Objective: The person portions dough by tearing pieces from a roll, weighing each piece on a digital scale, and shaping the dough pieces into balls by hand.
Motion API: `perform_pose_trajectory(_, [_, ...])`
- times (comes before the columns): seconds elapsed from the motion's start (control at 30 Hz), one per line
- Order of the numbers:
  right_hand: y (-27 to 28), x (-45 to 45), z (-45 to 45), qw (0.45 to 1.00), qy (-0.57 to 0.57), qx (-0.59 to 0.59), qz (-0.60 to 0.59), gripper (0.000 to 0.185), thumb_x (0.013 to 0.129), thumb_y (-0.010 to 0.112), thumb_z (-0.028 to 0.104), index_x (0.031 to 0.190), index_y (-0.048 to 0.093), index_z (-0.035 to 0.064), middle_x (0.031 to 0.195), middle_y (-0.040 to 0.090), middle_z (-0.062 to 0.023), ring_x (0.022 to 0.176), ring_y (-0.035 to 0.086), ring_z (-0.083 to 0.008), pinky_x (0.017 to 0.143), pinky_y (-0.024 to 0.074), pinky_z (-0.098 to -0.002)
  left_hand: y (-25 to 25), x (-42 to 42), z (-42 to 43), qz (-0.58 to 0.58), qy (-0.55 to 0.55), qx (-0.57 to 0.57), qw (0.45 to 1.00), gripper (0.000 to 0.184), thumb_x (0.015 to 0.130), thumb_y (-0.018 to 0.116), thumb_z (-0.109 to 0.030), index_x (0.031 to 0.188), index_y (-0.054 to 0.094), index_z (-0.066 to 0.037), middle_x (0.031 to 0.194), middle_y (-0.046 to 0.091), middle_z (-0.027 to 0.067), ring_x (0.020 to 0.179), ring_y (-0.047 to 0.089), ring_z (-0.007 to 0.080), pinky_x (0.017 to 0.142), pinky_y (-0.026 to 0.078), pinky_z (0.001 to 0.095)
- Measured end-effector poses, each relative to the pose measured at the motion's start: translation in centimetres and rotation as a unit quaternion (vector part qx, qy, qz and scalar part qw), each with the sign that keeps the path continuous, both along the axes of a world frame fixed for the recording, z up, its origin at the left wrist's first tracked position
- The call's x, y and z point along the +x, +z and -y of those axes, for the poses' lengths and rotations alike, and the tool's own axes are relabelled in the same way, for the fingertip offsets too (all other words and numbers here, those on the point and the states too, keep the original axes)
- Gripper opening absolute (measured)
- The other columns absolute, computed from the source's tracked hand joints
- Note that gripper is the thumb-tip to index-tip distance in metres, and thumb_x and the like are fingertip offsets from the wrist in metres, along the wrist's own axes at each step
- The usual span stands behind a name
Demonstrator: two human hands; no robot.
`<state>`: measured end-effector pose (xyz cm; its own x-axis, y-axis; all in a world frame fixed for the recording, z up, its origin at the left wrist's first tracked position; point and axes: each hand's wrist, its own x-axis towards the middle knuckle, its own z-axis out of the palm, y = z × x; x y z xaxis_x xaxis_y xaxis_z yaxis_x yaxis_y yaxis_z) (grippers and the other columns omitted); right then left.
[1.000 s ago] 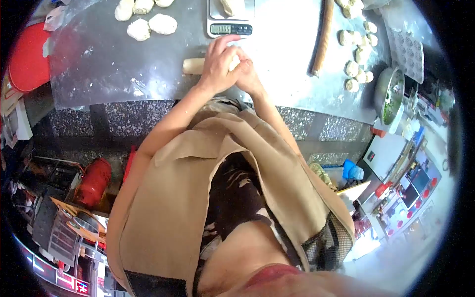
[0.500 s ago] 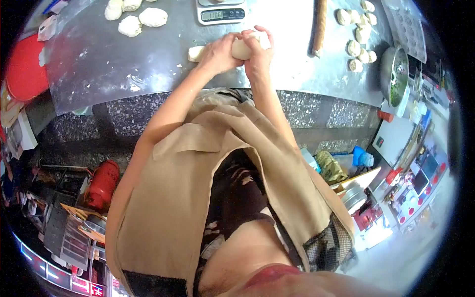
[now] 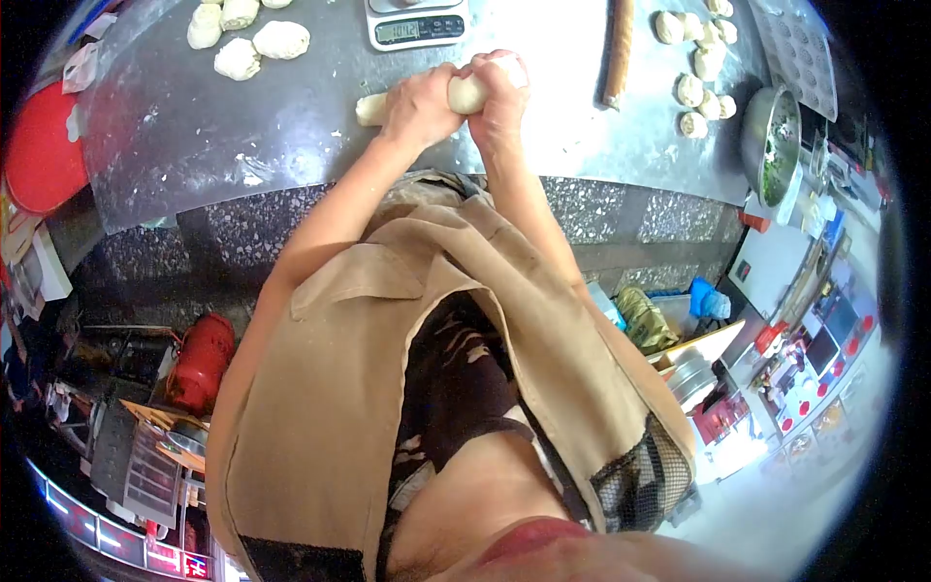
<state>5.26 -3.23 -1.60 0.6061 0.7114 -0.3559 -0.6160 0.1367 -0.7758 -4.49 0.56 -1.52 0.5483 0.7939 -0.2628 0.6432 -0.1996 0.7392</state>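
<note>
A pale length of dough [image 3: 370,110] lies low over the metal table, its left end sticking out past my left hand [image 3: 423,105]. The fingers of that hand are wrapped round it. My right hand [image 3: 498,95] is closed on a rounded bulge of dough [image 3: 467,94] that shows between the two hands, with more dough visible under its fingertips. Whether the bulge and the left end are still joined is hidden by my left hand. Just beyond my hands stands a white digital scale [image 3: 419,32] with a lit display.
Larger dough pieces [image 3: 281,40] rest at the far left of the metal table [image 3: 194,126]. A wooden rolling pin [image 3: 619,53] lies to the right, then several small dough pieces [image 3: 709,64]. A metal bowl [image 3: 753,145] with green contents and a moulded tray [image 3: 797,53] are at the right edge.
My right hand's fingers have curled in more tightly over the dough. Both hands stay close together. The whole view has shifted slightly, and the digits on the scale look different.
</note>
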Motion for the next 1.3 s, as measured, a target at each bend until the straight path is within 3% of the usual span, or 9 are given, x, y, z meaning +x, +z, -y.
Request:
perform_pose_trajectory(0.33, [3.3,3.0,-1.6,0.922,0.113,0.076,-0.363,0.011,0.074,0.059,0.003,0.081,0.052,0.0064,0.075,0.053,-0.0047,0.069,0.052,-0.0169,0.071,0.0466,-0.0318,1.5,-0.4,-2.8,-0.144,-0.043,0.034,0.988,0.031,0.076,0.06,-0.03,0.101,0.057,-0.011,0.09,0.065,0.0178,0.087,0.062,0.0377,0.074,0.048,0.0475])
perform_pose_trajectory(0.4, [4.2,3.5,-2.1,0.812,0.172,0.176,-0.529,0.009,0.076,0.06,0.007,0.082,0.053,0.0059,0.079,0.053,-0.005,0.07,0.052,-0.0174,0.071,0.0463,-0.0316,-0.9,-0.4,-2.9,-0.2,-0.003,0.002,0.98,0.036,0.074,0.061,-0.029,0.102,0.056,-0.007,0.09,0.065,0.0192,0.087,0.062,0.0382,0.075,0.049,0.0476])
perform_pose_trajectory(0.47, [4.0,5.2,-4.1,0.855,0.184,0.132,-0.466,0.014,0.078,0.061,0.011,0.087,0.054,0.0042,0.083,0.053,-0.0055,0.074,0.053,-0.0183,0.071,0.0476,-0.0342,-2.4,-2.0,-2.7,-0.195,0.005,-0.034,0.98,0.038,0.071,0.063,-0.027,0.1,0.055,-0.004,0.09,0.065,0.0212,0.087,0.062,0.0395,0.076,0.048,0.0483])
perform_pose_trajectory(0.57, [2.5,5.5,-8.5,0.966,0.174,-0.188,-0.013,0.031,0.081,0.062,0.011,0.108,0.053,-0.0001,0.093,0.058,-0.0082,0.088,0.057,-0.0205,0.075,0.0495,-0.0361,-1.9,-2.7,-2.2,-0.17,0.016,-0.061,0.983,0.04,0.071,0.065,-0.028,0.101,0.054,-0.004,0.091,0.064,0.0216,0.089,0.062,0.0392,0.077,0.048,0.0486])
perform_pose_trajectory(0.77, [4.6,-1.1,-14.5,0.955,0.263,-0.076,0.11,0.057,0.071,0.068,0.007,0.12,0.041,-0.0059,0.104,0.058,-0.015,0.093,0.059,-0.0232,0.078,0.0495,-0.0322,-1.2,-3.1,-2.2,-0.149,0.036,-0.104,0.983,0.038,0.074,0.064,-0.029,0.101,0.054,-0.004,0.096,0.063,0.0207,0.092,0.06,0.0386,0.08,0.046,0.0464])
perform_pose_trajectory(1.0, [-1.2,0.7,-14.0,0.675,0.085,-0.132,0.721,0.049,0.07,0.068,0.023,0.109,0.054,-0.0043,0.097,0.061,-0.0202,0.104,0.053,-0.0325,0.084,0.0458,-0.0383,-0.2,-4.8,-2.5,-0.067,0.039,-0.084,0.993,0.037,0.073,0.069,-0.028,0.097,0.053,-0.004,0.091,0.063,0.0196,0.089,0.061,0.038,0.077,0.047,0.0457])
perform_pose_trajectory(1.07, [1.1,1.5,-10.9,0.775,0.141,-0.082,0.61,0.042,0.071,0.065,0.015,0.108,0.056,-0.0014,0.102,0.06,-0.0177,0.102,0.054,-0.0325,0.084,0.0455,-0.0374,-1.1,-6.0,-1.8,0.075,0.057,-0.048,0.994,0.034,0.075,0.069,-0.026,0.094,0.052,-0.005,0.086,0.062,0.0171,0.081,0.061,0.0364,0.074,0.048,0.0438])
perform_pose_trajectory(1.2, [-0.5,2.3,-2.4,0.774,0.459,-0.118,0.419,0.051,0.069,0.06,0.004,0.12,0.054,0.0056,0.117,0.057,-0.0107,0.111,0.052,-0.0235,0.092,0.0427,-0.0337,-2.2,-7.1,-1.3,0.243,0.122,0.141,0.952,0.03,0.076,0.07,-0.023,0.091,0.052,-0.005,0.11,0.052,0.0156,0.104,0.047,0.0351,0.091,0.037,0.0439])
perform_pose_trajectory(1.3, [-1.2,-2.6,-0.7,0.817,0.437,-0.016,0.375,0.056,0.067,0.064,0.007,0.122,0.052,0.0073,0.116,0.056,-0.0103,0.11,0.052,-0.0254,0.094,0.0409,-0.0348,-1.4,-6.8,-1.6,0.242,0.065,0.145,0.957,0.032,0.078,0.07,-0.027,0.092,0.051,-0.006,0.125,0.044,0.0155,0.115,0.041,0.0331,0.097,0.031,0.0438])
